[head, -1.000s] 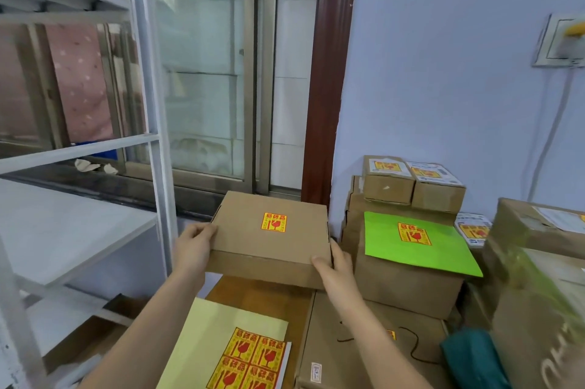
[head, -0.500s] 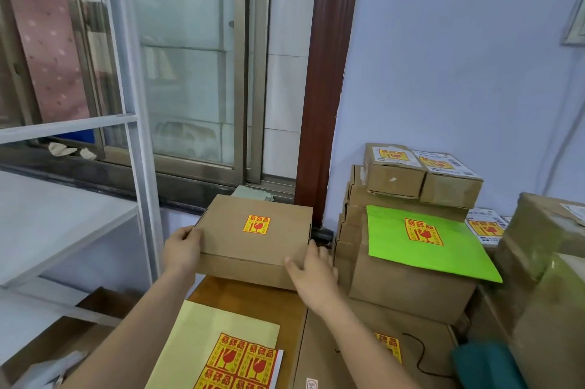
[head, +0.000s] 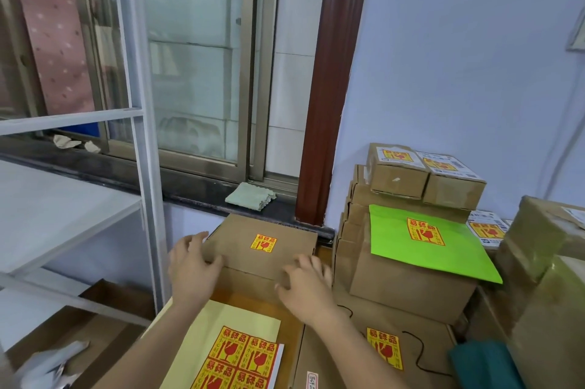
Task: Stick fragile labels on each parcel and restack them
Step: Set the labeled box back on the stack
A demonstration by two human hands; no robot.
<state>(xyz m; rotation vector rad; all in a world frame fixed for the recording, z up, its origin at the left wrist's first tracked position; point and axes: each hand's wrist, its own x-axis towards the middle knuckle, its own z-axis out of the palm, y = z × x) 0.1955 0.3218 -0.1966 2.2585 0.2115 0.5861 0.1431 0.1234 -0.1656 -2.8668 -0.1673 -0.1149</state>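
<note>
A flat brown parcel (head: 250, 227) with a yellow-and-red fragile label (head: 263, 243) on top sits on the wooden table (head: 250, 295), just below the window sill. My left hand (head: 191, 265) grips its near left corner. My right hand (head: 304, 282) holds its near right corner, fingers over the top edge and thumb on the front face. Close to me lies a sheet of fragile labels (head: 240, 357) on yellow backing paper (head: 221, 315). Another labelled parcel (head: 384, 347) lies flat under my right forearm.
At the right stands a stack of labelled parcels: a green envelope (head: 421, 246) and two small boxes (head: 399, 173). Large taped boxes (head: 544, 262) fill the far right. A white shelf frame (head: 142, 135) stands at the left. A folded cloth (head: 250, 195) lies on the sill.
Both hands have lowered the flat parcel and pushed it away toward the window sill, where it now rests on the table. My right hand moved from its side to the near right corner.
</note>
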